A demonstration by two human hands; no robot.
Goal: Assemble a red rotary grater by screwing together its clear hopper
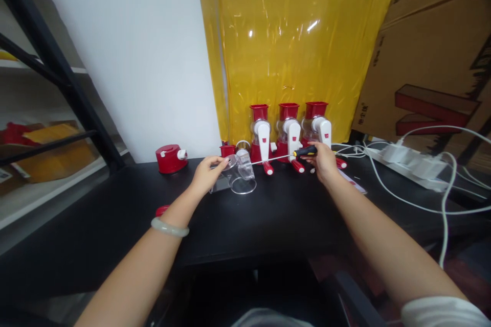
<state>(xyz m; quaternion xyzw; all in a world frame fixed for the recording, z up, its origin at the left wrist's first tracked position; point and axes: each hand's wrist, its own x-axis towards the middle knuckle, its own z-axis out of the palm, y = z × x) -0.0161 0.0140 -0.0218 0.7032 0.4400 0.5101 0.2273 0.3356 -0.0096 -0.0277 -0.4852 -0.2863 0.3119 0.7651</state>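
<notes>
My left hand is closed on a clear plastic housing that lies tilted just above or on the black table; I cannot tell which. In my right hand is a screwdriver with a black and yellow handle. Its long metal shaft points left, and the tip meets the right side of the clear housing. Behind the shaft stand three red and white rotary graters with crank handles: a left one, a middle one and a right one. A metal grater drum sits behind the housing.
A red round base stands at the back left of the black table. A small red part shows beside my left forearm. White cables and a power strip lie at the right, before a large cardboard box.
</notes>
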